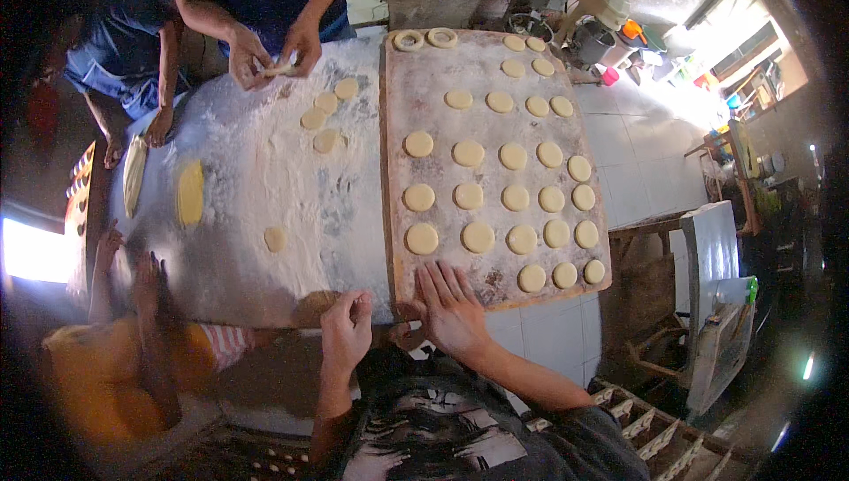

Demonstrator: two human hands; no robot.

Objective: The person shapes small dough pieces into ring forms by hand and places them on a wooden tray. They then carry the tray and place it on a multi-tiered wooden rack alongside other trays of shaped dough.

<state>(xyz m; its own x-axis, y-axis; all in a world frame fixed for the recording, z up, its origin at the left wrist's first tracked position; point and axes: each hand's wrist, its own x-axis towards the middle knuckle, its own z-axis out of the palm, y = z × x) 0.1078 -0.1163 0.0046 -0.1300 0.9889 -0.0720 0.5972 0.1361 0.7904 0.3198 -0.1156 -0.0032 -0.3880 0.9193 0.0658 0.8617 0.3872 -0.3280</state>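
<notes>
My right hand (449, 309) lies flat on the near left corner of a floured wooden board (447, 282), fingers spread. Its fingertips are just short of a flat dough round (422, 238). At the near edge of the metal-looking table (230, 291), my left hand (346, 329) is raised with its fingers curled closed; whatever they hold, if anything, is hidden. Rows of pale dough rounds (516, 197) cover much of the board. Two dough rings (442, 37) sit at its far left corner. A single dough round (275, 239) lies on the floured table, left of my left hand.
Across the table, a person's hands (274, 64) hold a piece of dough. Other people's hands (159, 127) are at the table's left side, near a long dough strip (134, 176) and a yellow slab (189, 193). A wooden rack (659, 437) stands at lower right.
</notes>
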